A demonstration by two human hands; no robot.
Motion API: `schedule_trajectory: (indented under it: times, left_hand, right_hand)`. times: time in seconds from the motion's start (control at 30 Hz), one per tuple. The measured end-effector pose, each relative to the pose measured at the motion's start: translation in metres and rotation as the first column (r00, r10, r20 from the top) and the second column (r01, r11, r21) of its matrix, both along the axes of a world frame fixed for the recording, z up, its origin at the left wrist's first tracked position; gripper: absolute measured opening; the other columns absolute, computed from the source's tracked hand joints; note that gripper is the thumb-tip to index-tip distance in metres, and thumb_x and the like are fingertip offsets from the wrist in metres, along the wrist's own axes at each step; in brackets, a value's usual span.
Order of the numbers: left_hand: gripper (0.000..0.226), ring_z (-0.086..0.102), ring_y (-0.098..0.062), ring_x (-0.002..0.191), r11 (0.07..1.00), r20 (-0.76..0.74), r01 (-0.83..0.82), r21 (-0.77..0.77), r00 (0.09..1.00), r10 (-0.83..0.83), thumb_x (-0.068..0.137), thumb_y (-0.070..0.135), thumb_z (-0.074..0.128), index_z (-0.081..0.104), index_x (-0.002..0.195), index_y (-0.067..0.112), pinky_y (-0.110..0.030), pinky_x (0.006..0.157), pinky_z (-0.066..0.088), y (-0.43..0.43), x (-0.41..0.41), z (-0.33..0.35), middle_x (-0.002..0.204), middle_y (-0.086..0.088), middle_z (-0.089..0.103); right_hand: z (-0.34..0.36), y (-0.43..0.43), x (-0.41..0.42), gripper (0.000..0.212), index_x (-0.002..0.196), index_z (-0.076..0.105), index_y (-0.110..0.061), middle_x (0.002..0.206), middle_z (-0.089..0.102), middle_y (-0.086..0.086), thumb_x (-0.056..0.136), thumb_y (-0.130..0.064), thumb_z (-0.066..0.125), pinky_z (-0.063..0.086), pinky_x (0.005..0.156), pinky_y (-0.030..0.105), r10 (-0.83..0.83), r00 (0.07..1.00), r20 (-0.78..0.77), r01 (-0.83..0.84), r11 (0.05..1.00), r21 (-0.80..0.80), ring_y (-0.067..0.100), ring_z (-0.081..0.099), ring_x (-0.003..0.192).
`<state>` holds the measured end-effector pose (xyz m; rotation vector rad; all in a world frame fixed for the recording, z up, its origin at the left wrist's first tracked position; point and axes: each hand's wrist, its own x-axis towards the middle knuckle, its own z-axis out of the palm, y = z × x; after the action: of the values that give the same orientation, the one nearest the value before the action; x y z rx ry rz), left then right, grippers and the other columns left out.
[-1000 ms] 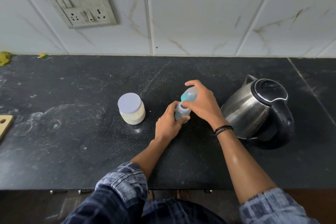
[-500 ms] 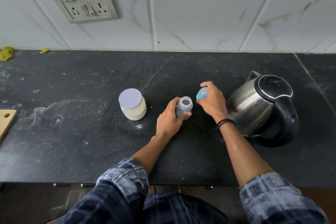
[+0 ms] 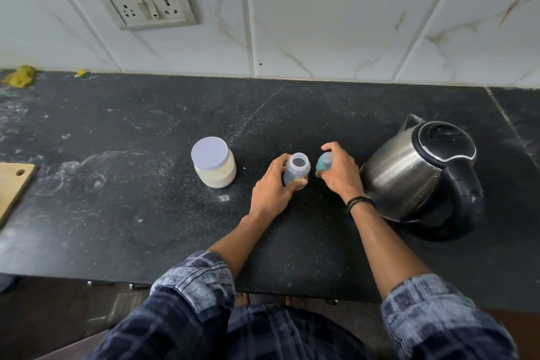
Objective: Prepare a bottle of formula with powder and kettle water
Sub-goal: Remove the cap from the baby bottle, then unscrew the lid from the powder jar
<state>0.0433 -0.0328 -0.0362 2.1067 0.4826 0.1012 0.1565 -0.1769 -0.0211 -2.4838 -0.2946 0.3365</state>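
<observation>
I am seeing the left hand (image 3: 273,194) wrapping its fingers around the open bottle (image 3: 296,171), which is standing upright on the dark counter (image 3: 146,213). The right hand (image 3: 339,174) is closing around the blue cap (image 3: 323,163) just beside the bottle. The lidded powder jar (image 3: 214,162) is sitting to the left, the steel kettle (image 3: 423,175) to the right.
</observation>
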Motion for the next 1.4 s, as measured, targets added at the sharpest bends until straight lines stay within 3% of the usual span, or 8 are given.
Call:
schedule_trajectory:
  times: [0.13,0.33,0.53,0.7,0.87,1.03,1.2,1.4]
  left_hand:
    - [0.063,0.052,-0.007,0.132,1.000,-0.002,-0.016,-0.024,1.000,0.016,0.091,0.039,0.075,0.043,0.145,0.033,-0.029,0.098,0.038,-0.002,0.000,0.000,0.146,0.017,0.053]
    - [0.063,0.049,0.000,0.129,0.990,0.006,-0.044,-0.134,0.999,0.045,0.086,0.036,0.081,0.045,0.138,0.038,-0.040,0.112,0.043,-0.002,0.003,-0.009,0.142,0.022,0.055]
    - [0.089,0.041,-0.006,0.143,0.970,0.043,-0.070,-0.234,0.996,0.082,0.080,0.028,0.088,0.037,0.152,0.029,-0.027,0.116,0.033,0.000,-0.016,-0.015,0.157,0.012,0.043]
    - [0.051,0.055,-0.001,0.122,0.945,0.167,-0.267,-0.186,0.940,0.299,0.091,0.024,0.078,0.051,0.133,0.034,-0.024,0.106,0.045,0.004,-0.052,-0.013,0.134,0.014,0.058]
    - [0.034,0.059,-0.016,0.095,0.788,0.274,-0.578,-0.213,0.739,0.616,0.091,0.015,0.075,0.054,0.115,0.028,-0.039,0.086,0.054,0.020,-0.076,-0.008,0.106,0.012,0.058]
    - [0.060,0.050,-0.022,0.105,0.723,0.230,-0.652,-0.226,0.686,0.690,0.077,0.012,0.084,0.047,0.123,0.025,-0.044,0.093,0.051,0.055,-0.089,-0.008,0.115,0.005,0.047]
    - [0.096,0.036,-0.019,0.132,0.779,0.124,-0.600,-0.182,0.772,0.624,0.072,0.017,0.090,0.035,0.151,0.018,-0.032,0.110,0.034,0.084,-0.092,-0.005,0.144,0.001,0.037]
    - [0.109,0.028,-0.018,0.143,0.827,0.071,-0.507,-0.244,0.841,0.536,0.070,0.020,0.092,0.028,0.158,0.016,-0.029,0.112,0.030,0.111,-0.077,0.001,0.156,0.001,0.036]
  right_hand:
    - [-0.004,-0.002,-0.002,0.066,0.134,0.054,-0.018,0.130,0.062,0.011,0.077,-0.004,0.085,0.048,0.097,0.042,0.016,1.000,-0.010,-0.016,1.000,0.012,0.032,0.060,0.120]
    - [0.002,-0.005,-0.004,0.078,0.139,0.050,-0.020,0.137,0.050,0.013,0.073,-0.006,0.089,0.041,0.103,0.040,0.040,0.999,0.016,-0.040,0.999,0.000,0.035,0.047,0.128]
    - [0.047,-0.008,-0.017,0.065,0.141,0.052,-0.021,0.138,0.048,0.009,0.083,0.007,0.063,0.036,0.096,0.029,0.049,0.983,0.179,-0.067,0.993,0.097,0.032,0.044,0.129]
    - [0.082,0.028,-0.037,0.041,0.127,0.062,-0.022,0.122,0.059,0.000,0.089,-0.009,0.068,0.036,0.089,0.023,0.115,0.920,0.375,-0.208,0.954,0.218,0.019,0.052,0.114]
    - [0.072,0.086,-0.066,0.032,0.123,0.067,-0.019,0.119,0.060,0.000,0.095,-0.034,0.070,0.052,0.091,0.037,0.347,0.868,0.355,-0.418,0.897,0.145,0.020,0.059,0.109]
    - [0.063,0.129,-0.083,0.058,0.138,0.058,-0.014,0.133,0.055,0.007,0.093,-0.049,0.069,0.051,0.094,0.041,0.462,0.845,0.269,-0.479,0.878,-0.005,0.027,0.055,0.120]
    - [0.067,0.164,-0.085,0.080,0.146,0.047,-0.012,0.142,0.047,0.011,0.088,-0.063,0.068,0.048,0.094,0.043,0.502,0.843,0.195,-0.481,0.865,-0.144,0.033,0.050,0.128]
    - [0.071,0.193,-0.083,0.088,0.140,0.050,-0.008,0.137,0.043,0.011,0.082,-0.071,0.068,0.048,0.087,0.042,0.531,0.831,0.167,-0.472,0.831,-0.294,0.033,0.048,0.127]
